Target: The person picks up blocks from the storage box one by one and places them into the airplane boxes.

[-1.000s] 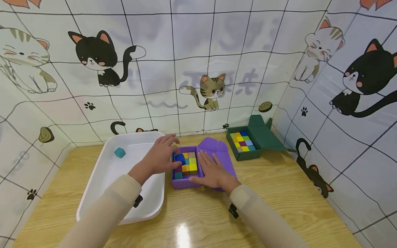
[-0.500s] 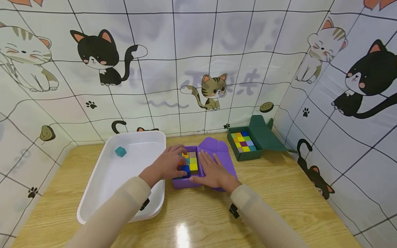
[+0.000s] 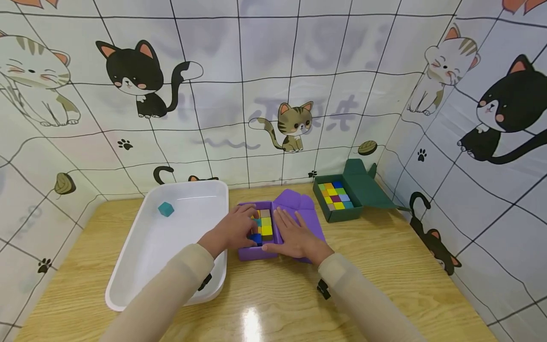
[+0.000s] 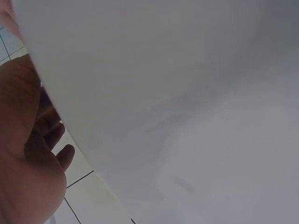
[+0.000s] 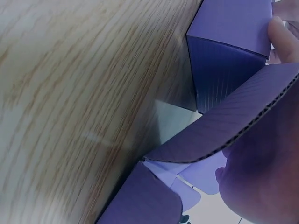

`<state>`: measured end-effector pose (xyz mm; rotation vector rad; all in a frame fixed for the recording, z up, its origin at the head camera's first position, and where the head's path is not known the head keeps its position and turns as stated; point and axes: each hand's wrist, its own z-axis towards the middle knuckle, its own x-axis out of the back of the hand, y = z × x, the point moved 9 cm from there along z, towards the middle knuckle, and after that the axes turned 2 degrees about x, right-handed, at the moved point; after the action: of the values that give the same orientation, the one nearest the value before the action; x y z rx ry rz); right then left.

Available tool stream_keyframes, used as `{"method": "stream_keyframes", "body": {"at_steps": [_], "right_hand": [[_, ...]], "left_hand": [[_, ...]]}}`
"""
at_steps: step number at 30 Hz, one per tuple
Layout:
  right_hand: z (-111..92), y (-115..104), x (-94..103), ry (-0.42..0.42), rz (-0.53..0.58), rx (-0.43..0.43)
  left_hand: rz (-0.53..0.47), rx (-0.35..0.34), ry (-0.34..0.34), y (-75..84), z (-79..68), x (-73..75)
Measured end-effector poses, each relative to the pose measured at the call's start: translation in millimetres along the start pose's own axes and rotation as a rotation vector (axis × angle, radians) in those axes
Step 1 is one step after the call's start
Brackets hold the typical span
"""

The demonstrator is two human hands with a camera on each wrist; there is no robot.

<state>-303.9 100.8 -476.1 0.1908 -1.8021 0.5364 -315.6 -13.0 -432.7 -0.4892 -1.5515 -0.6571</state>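
My left hand (image 3: 232,228) reaches into the purple box (image 3: 260,254) from the left. Its thumb and curled fingers are at a blue block (image 3: 257,238) in the front of the box. The other blocks there are yellow (image 3: 267,230), tan, orange and light blue; the hand hides the box's left side. With fingers straight, my right hand (image 3: 295,237) rests on the folded-back lid (image 3: 301,202), its thumb at the box's front right corner. In the right wrist view, part of that hand shows beyond the cardboard flap (image 5: 229,116).
To the left stands a white tray (image 3: 171,256) with one teal block (image 3: 166,209) in it. At the back right an open green box (image 3: 344,215) holds rows of coloured blocks. Behind the wooden table (image 3: 290,304) hangs a cat-print cloth (image 3: 218,104).
My left hand has carried the blue block from the left middle of the purple box toward its front, where the block now sits lower. My right hand stays on the lid.
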Motion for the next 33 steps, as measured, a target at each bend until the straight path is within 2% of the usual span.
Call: {"method": "stream_keyframes", "body": {"at_steps": [6, 15, 19, 23, 25, 28, 33], "right_hand": [[2.9, 3.1, -4.1, -0.016, 0.009, 0.011], [1.6, 1.7, -2.1, -0.010, 0.028, 0.008], [0.4, 0.8, -2.0, -0.010, 0.019, 0.002], [-0.8, 0.1, -2.0, -0.011, 0.018, -0.001], [-1.1, 0.2, -2.1, -0.009, 0.024, 0.000], [-1.5, 0.5, -2.1, -0.008, 0.036, -0.003], [-1.3, 0.0, -1.6, 0.001, 0.033, 0.003]], "left_hand": [[0.030, 0.020, -0.025, -0.2, 4.2, -5.9], [0.049, 0.044, -0.024, -1.7, 6.0, -11.7], [0.035, 0.023, -0.012, -1.3, 5.1, -9.6], [-0.014, 0.007, 0.028, -5.9, 2.7, 0.0], [-0.049, 0.019, 0.059, -12.9, 0.2, 7.6], [-0.073, 0.079, 0.097, -31.3, -6.1, 18.5], [-0.055, 0.252, 0.140, -78.7, -28.8, 31.1]]}}
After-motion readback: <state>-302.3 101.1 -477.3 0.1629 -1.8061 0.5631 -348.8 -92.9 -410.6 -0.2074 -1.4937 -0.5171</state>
